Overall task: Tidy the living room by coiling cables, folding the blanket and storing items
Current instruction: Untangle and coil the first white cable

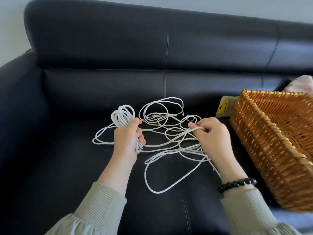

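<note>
White cable [171, 133] lies in a loose tangle on the middle of the seat of a black leather sofa [67, 150], its loops crossing one another and one long loop trailing toward the seat's front edge. The left hand [127, 141] grips a coil [122, 116] of the same cable, fingers curled round the gathered turns, which stand up above the fist; a few slack loops hang out to the left of it onto the seat. The right hand [213, 138] pinches a single strand of the tangle between thumb and curled fingers, just above the pile. A black bead bracelet [237, 183] sits on the right wrist, and both arms wear pale green ribbed sleeves.

To the left of the cable the seat runs bare as far as the rounded armrest, and the strip between the tangle and the backrest is also bare. On the right the room is tighter: a wicker basket [271, 150] stands tilted on the seat, its near corner just beside the right wrist, its inside open to view. A yellow packet [224, 107] lies against the basket's far left corner, close to the cable's outer loops. Pale pink fabric [301, 83] shows behind the basket at the frame's right edge.
</note>
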Motion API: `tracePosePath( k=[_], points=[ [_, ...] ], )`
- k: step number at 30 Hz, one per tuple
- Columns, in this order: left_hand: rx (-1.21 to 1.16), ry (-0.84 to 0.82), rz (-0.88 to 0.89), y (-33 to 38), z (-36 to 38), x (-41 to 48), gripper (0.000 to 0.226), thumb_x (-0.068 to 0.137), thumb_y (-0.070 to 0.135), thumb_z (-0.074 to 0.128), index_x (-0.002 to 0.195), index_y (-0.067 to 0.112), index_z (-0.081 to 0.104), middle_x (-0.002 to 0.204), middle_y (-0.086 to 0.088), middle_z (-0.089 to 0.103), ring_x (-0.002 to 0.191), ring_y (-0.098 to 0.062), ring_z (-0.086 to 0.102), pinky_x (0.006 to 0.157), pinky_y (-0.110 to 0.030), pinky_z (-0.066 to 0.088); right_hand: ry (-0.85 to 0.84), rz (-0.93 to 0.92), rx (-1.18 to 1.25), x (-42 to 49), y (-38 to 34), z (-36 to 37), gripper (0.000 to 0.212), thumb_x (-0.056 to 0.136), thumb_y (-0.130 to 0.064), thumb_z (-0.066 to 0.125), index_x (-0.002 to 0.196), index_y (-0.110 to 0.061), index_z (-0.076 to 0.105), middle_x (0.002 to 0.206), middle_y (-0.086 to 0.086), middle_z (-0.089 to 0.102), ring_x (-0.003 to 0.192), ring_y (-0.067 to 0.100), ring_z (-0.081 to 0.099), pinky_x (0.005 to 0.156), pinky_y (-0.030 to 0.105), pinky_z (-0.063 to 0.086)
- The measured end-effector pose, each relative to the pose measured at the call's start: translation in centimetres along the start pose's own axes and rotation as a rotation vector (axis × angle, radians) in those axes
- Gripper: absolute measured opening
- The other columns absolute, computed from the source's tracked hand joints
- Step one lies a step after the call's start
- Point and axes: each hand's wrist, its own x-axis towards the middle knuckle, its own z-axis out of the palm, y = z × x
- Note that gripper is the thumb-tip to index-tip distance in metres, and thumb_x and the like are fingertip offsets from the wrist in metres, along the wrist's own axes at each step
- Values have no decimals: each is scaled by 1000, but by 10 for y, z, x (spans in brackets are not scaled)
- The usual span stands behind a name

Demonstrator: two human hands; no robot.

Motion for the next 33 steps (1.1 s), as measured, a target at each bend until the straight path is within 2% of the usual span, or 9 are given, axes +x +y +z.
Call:
tracePosePath(
  k=[2, 5, 8, 14, 19, 24, 26, 29, 33],
  points=[
    [104, -27, 16, 1, -3, 2, 13, 94, 13, 55, 83, 8, 60, 50, 0, 35, 38, -11, 32, 37, -20, 32, -135, 67, 108, -2, -4, -2, 49, 86, -31, 68, 56, 3, 49, 49, 2, 49, 45, 10, 43, 49, 19, 41],
    [256, -172, -17, 1, -5, 0, 10, 92, 10, 57, 83, 7, 58, 48, -1, 34, 39, -11, 31, 37, -20, 31, -217, 26, 187, -4, -8, -4, 49, 85, -19, 68, 54, 5, 40, 51, 11, 36, 45, 14, 32, 43, 13, 33],
    [366, -303, -59, -1, -7, -3, 16, 95, 15, 56, 83, 5, 58, 48, -1, 35, 39, -12, 32, 40, -21, 30, -301, -19, 278, -3, -7, -6, 41, 80, -9, 68, 54, 1, 39, 54, 11, 36, 48, 12, 32, 49, 17, 34],
    [359, -690, -232, -2, -13, -1, 32, 90, 35, 60, 85, 4, 55, 49, 0, 36, 36, -8, 33, 37, -19, 31, -601, -29, 658, 0, 1, -13, 22, 73, -21, 59, 53, -19, 49, 55, 2, 37, 58, 17, 34, 62, 32, 30],
    [467, -1053, -279, -9, -15, -1, 70, 43, 65, 85, 80, 11, 62, 52, 2, 39, 38, -5, 40, 40, -15, 37, -526, -62, 598, -1, 4, -12, 15, 79, -17, 55, 65, -15, 59, 56, -1, 45, 60, 17, 38, 64, 36, 29],
    [744, -1072, -208, -15, -7, -9, 96, 36, 77, 80, 92, 3, 59, 50, 5, 42, 41, -6, 40, 44, -16, 37, -391, -127, 425, -4, -5, -6, 23, 88, -6, 62, 69, -18, 64, 54, -12, 53, 54, 2, 45, 54, 12, 38],
    [865, -1060, -196, -18, -3, -12, 87, 43, 72, 81, 95, 5, 58, 56, 1, 44, 48, -10, 41, 45, -17, 38, -354, -133, 363, -6, -8, -4, 19, 87, -7, 63, 72, -17, 65, 57, -11, 56, 56, 2, 48, 55, 14, 42],
    [979, -1054, -224, -20, 2, -17, 44, 70, 43, 79, 90, 10, 57, 65, -6, 46, 53, -14, 40, 47, -17, 39, -331, -115, 302, -9, -11, 1, 15, 85, -10, 66, 73, -18, 67, 61, -7, 59, 60, 4, 52, 60, 18, 46],
    [1020, -1023, -167, -18, 2, -17, 10, 83, 11, 71, 80, 13, 62, 63, 0, 49, 53, -10, 43, 50, -18, 40, -271, -75, 278, -8, -10, 2, 16, 84, -9, 68, 71, -19, 68, 62, 0, 62, 59, 6, 53, 58, 18, 46]
  ],
)
